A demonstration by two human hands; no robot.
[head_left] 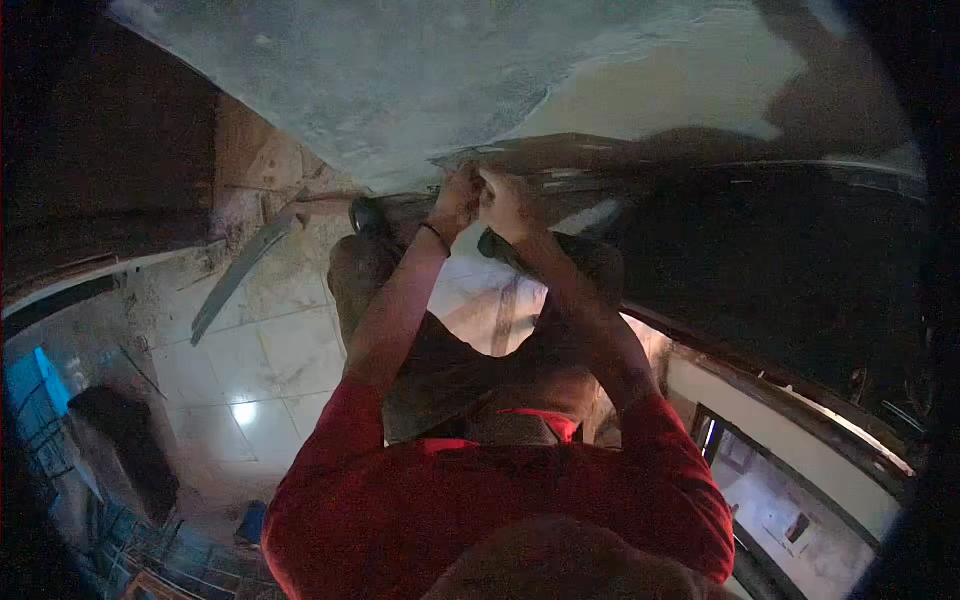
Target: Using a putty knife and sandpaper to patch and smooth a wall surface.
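My left hand (pixel 457 202), with a dark band round its wrist, is closed at the lower edge of a grey, rough-plastered wall (pixel 400 90). Touching or almost touching it, my right hand (pixel 510 207) is closed too, its fingers bent toward the left one. Whatever lies between the fingers is too small and dim to make out. Both hands are in front of my bent knees, beside a dark ragged strip (pixel 570 150) along the wall's foot. Above that strip, a tan patch (pixel 660 95) shows on the wall.
A long grey strip (pixel 240 275) lies at the left over the dusty tiled floor (pixel 290 365). Farther back on that side are a dark bulky object (pixel 122 450) and a small blue thing (pixel 252 522). A broad dark surface (pixel 770 255) fills the right, above a framed opening (pixel 790 490).
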